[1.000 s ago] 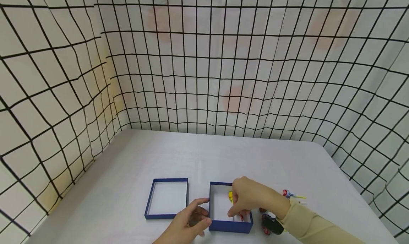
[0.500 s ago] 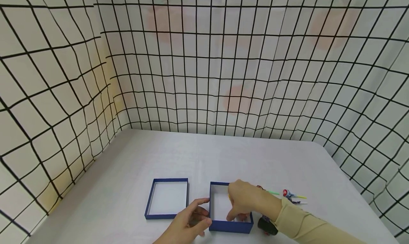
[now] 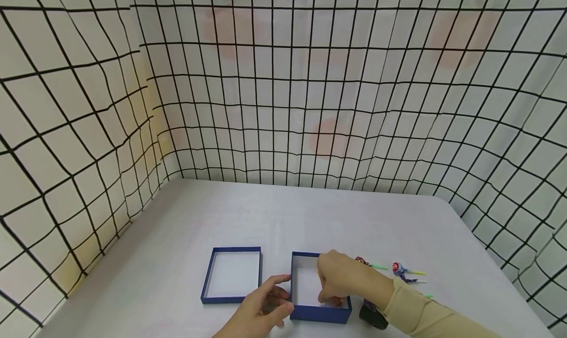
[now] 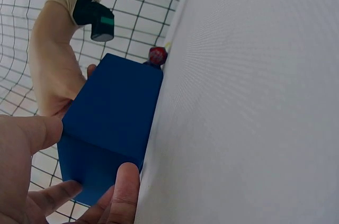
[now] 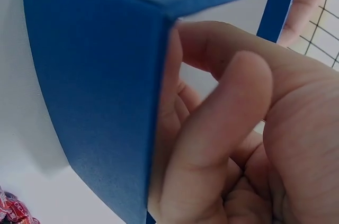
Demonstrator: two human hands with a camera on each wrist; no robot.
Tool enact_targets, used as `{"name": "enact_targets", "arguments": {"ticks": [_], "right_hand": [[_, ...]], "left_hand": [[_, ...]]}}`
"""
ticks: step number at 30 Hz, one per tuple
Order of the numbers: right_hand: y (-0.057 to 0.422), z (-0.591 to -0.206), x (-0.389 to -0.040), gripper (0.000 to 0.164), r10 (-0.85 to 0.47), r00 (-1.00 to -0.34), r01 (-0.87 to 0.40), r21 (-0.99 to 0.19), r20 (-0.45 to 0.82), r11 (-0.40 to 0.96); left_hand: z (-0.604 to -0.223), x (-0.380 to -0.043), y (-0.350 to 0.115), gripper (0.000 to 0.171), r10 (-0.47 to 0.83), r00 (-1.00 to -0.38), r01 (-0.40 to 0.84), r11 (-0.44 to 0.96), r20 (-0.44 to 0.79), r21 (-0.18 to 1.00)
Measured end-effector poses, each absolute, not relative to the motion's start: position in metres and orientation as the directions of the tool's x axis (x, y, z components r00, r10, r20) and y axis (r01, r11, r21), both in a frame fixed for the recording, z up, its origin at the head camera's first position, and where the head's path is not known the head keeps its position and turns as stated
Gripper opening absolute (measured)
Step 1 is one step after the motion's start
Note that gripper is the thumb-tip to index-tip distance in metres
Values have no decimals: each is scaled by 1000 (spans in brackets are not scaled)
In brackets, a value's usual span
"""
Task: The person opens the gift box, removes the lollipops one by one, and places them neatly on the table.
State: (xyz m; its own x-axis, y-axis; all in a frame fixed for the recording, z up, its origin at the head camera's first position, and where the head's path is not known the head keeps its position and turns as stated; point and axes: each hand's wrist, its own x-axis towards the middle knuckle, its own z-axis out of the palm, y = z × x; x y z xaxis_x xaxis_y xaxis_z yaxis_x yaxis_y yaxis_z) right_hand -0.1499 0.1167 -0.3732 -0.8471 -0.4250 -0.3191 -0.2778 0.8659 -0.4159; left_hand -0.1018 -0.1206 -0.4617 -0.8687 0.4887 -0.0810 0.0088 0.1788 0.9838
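Observation:
A blue open-topped box (image 3: 321,315) with a white inside stands near the front of the table. My left hand (image 3: 261,306) touches its left side; thumb and fingertips lie around a corner of the blue wall (image 4: 108,107) in the left wrist view. My right hand (image 3: 340,276) reaches down over the right rim into the box. In the right wrist view its thumb (image 5: 228,113) is raised and the other fingers bend inside the box, partly hidden by the wall. Whether they hold something cannot be seen.
A shallow blue lid (image 3: 232,274), white inside up, lies left of the box. Right of it lie a red-and-blue lollipop (image 3: 396,267), a dark-wrapped lollipop (image 3: 406,279) and a green-stick lollipop (image 3: 376,266). Red wrappers (image 5: 16,211) show beside the box. Black wire grid surrounds the table.
My right hand has moved slightly left and lower into the box, covering the yellow candy seen there before. The green-stick lollipop has come into sight behind the forearm. My left hand stays put.

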Motion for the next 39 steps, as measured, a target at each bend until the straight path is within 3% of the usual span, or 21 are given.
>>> {"name": "enact_targets", "arguments": {"ticks": [9, 21, 32, 39], "right_hand": [[124, -368, -147, 34, -378, -873, -217, -449, -308, 867], [142, -367, -150, 23, -466, -874, -318, -564, -137, 762], [168, -371, -149, 9, -415, -904, -216, -726, -104, 653], [193, -366, -143, 18, -367, -928, -170, -797, -69, 580]], "left_hand": [[-461, -101, -119, 56, 484, -871, 5, 188, -89, 982], [-459, -101, -119, 56, 471, -876, -3, 213, -105, 977], [-457, -101, -117, 56, 458, -879, -29, 231, -135, 973], [-457, -101, -117, 56, 459, -876, -38, 239, -148, 970]]}}
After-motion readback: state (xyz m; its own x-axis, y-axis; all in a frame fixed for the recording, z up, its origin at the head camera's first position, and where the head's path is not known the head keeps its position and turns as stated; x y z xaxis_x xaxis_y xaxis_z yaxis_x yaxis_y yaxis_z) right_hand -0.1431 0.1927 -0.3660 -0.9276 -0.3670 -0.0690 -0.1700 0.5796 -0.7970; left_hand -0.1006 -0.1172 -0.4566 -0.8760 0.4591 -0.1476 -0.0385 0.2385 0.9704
